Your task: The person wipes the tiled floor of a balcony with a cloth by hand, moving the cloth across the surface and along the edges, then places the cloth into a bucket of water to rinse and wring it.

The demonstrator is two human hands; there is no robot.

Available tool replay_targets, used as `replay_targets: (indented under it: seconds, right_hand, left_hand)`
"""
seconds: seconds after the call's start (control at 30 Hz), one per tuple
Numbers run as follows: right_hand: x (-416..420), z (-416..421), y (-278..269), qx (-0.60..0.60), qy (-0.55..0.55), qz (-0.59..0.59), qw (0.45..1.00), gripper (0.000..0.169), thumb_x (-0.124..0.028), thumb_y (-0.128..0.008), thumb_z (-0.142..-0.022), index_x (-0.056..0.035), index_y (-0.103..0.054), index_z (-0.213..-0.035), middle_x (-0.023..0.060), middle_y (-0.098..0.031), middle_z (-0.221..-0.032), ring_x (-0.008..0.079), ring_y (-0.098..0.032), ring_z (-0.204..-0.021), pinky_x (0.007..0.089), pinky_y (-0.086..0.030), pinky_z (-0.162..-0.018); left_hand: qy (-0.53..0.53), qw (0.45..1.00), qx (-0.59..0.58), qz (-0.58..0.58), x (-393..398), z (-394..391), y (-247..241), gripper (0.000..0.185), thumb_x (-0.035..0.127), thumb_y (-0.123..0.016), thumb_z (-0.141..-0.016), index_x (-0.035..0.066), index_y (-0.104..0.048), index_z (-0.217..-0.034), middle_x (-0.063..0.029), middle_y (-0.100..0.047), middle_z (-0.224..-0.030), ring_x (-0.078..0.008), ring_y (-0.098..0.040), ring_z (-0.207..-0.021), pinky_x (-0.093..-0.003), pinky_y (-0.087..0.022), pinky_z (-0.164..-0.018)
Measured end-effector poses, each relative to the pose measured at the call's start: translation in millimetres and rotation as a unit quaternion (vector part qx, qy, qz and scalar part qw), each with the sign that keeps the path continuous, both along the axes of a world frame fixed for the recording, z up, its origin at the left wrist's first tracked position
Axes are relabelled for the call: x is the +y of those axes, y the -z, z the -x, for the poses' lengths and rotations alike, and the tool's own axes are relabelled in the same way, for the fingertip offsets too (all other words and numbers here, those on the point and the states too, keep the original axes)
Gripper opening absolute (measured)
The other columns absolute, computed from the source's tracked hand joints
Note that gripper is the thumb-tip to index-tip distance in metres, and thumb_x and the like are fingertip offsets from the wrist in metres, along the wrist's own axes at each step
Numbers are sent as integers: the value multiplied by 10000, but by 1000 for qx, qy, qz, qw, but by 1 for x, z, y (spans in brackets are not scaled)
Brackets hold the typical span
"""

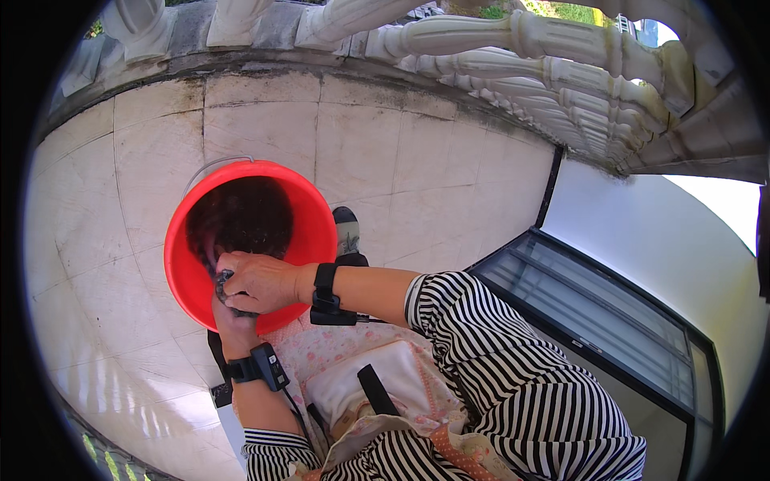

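Note:
A red plastic bucket [313,210] stands in front of me, with dark liquid or dark contents [252,216] inside. Over its near rim, my right hand [258,279] closes on a dark grey, wet-looking material [224,282], perhaps cloth. Some of it also shows below the fingers. My left hand [224,309] lies under the right one at the bucket's near left side, with its wrist by the rim. The right hand and the dark material hide most of it, so its grip cannot be made out. A blurred pinkish shape shows inside the bucket.
Pale tiles [361,144] cover the floor. Stone balusters [457,36] run along the far edge and right. A dark-framed glass panel [601,318] stands at right. My shoe [347,231] is beside the bucket, whose wire handle [210,165] rests at the far side. A floral apron [361,355] covers my lap.

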State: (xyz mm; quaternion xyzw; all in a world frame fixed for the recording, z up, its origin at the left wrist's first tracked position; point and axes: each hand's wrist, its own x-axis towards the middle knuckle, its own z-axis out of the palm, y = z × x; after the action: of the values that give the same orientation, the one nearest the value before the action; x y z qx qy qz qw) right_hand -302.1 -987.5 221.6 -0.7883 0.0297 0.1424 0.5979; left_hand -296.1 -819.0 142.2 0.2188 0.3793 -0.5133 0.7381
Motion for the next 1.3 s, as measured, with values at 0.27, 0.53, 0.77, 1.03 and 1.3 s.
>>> replay_targets:
  seconds: [0.27,0.53,0.77,1.03,1.3]
  right_hand:
    - [-24,-3,54,-9,-17,253,967,179,-180,-573,-797,-31,-661,-841,138,-549,-1057,327,-559,-966,417,-520,-805]
    - [-53,6,80,205,8,304,930,499,-171,-610,-805,-92,-515,-1289,224,-357,-1410,424,-366,-1282,501,-365,-1033]
    - [2,40,127,319,-5,40,947,448,-124,-598,-813,-73,-538,-1253,227,-479,-1264,366,-480,-1192,405,-411,-1011]
    - [-14,52,53,202,11,-117,972,247,-87,-601,-804,-106,-678,-1038,173,-530,-1175,330,-513,-1141,379,-414,-1001]
    - [-52,18,100,362,394,-157,830,303,-236,-423,-1006,-96,-595,-1211,80,-572,-1216,189,-534,-1133,316,-411,-983]
  left_hand:
    - [-83,987,95,-95,-10,-9,-18,337,116,-527,-924,78,-513,-1258,-92,-591,-1238,-259,-525,-1204,-483,-399,-1029]
    - [20,973,29,-228,-2,8,-22,257,49,-588,-874,110,-542,-1119,1,-598,-1147,-172,-533,-1084,-488,-371,-993]
    - [60,953,59,-292,-22,0,-32,350,277,-596,-929,146,-512,-1242,-12,-569,-1228,-193,-488,-1168,-517,-345,-1012]
    - [-6,954,-82,-288,-18,2,-29,427,-42,-593,-841,27,-497,-1251,-82,-623,-1117,-197,-623,-978,-300,-517,-832]
    - [168,869,-239,-400,-16,-8,-41,451,-145,-470,-751,-26,-557,-1177,-104,-639,-1071,-191,-636,-931,-304,-500,-861]
